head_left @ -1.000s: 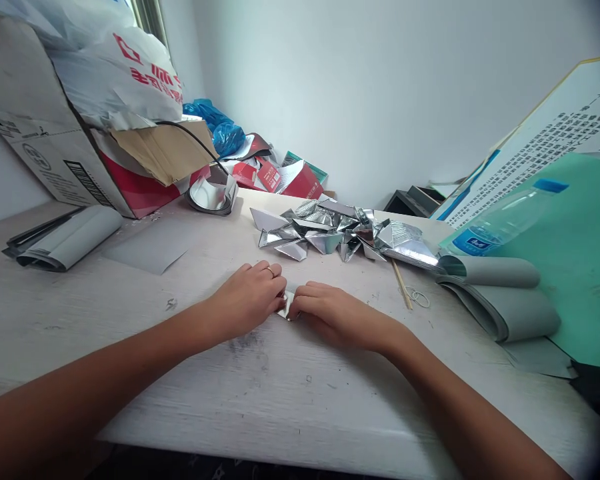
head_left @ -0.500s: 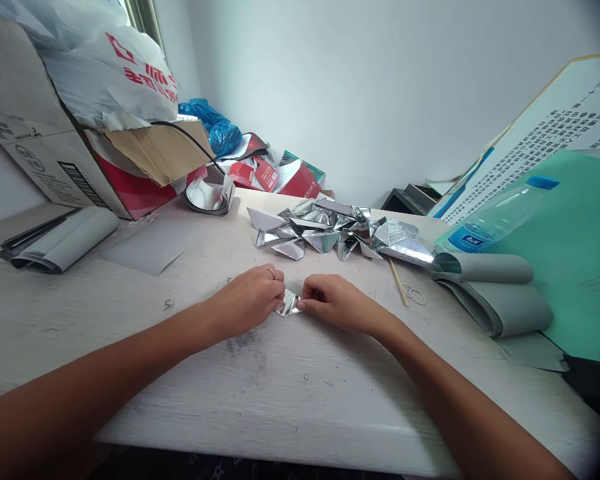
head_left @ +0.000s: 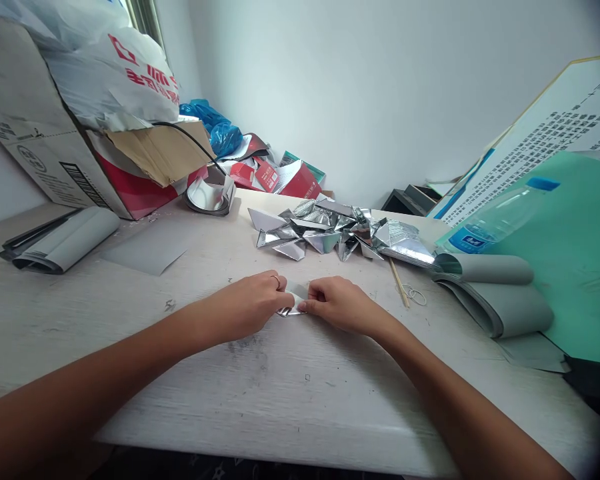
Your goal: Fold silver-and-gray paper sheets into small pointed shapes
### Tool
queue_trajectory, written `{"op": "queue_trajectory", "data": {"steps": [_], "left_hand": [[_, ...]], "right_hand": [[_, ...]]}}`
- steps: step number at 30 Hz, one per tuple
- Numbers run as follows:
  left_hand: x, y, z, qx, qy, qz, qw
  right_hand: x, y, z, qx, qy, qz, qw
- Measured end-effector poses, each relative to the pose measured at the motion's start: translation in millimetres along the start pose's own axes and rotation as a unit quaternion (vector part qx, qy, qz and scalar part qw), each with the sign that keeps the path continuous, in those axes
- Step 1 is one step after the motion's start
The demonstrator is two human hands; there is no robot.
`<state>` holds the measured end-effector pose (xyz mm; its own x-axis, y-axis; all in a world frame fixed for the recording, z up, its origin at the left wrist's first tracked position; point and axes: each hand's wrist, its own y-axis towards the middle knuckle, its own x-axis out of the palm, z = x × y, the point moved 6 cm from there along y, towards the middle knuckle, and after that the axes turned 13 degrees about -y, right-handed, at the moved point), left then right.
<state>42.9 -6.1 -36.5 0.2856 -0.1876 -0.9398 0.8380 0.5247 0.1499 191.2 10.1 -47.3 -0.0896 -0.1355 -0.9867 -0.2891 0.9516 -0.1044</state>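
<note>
Between my hands, low over the table, is a small piece of silver foil paper (head_left: 295, 304), grey on one face and shiny along its near edge. My left hand (head_left: 257, 303), with a ring on one finger, is closed on its left side, and the fingers cover part of it. The thumb and curled fingers of my right hand (head_left: 336, 303) pinch its right end. Beyond the hands lies a heap of folded silver foil paper pieces (head_left: 323, 230).
Grey sheet stacks (head_left: 510, 307) lie bent over at the right, near a plastic bottle (head_left: 505, 217) on a green sheet (head_left: 580, 267). A wooden stick (head_left: 399, 283) rests beside a white loop (head_left: 416, 295). At the left are a single grey sheet (head_left: 143, 250), folded sheets (head_left: 70, 240) and a cardboard box (head_left: 35, 133).
My left fingers have shifted slightly right and farther over the foil paper. More of its grey face shows now, and less of its shiny side. My right hand has hardly moved.
</note>
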Motion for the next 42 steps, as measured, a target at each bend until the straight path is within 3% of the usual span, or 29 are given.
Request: {"op": "queue_trajectory", "data": {"steps": [17,27,31,42], "left_hand": [[0.1,-3.2,8.0,-0.005,0.024,-0.036,0.999],[6.3,-3.0,9.2,0.026,0.05,-0.04,0.998],[8.0,0.8,10.2,0.006,0.061,-0.04,0.997],[5.7,0.3,9.1,-0.037,0.046,-0.054,0.997]], "right_hand": [[-2.0,2.4,-0.6,0.044,-0.039,-0.016,0.998],[-5.7,6.2,-4.8,0.025,-0.049,-0.04,0.998],[-10.6,9.5,-10.9,-0.002,-0.069,-0.055,0.996],[-5.8,4.4,6.6,-0.057,0.05,-0.059,0.995]]}}
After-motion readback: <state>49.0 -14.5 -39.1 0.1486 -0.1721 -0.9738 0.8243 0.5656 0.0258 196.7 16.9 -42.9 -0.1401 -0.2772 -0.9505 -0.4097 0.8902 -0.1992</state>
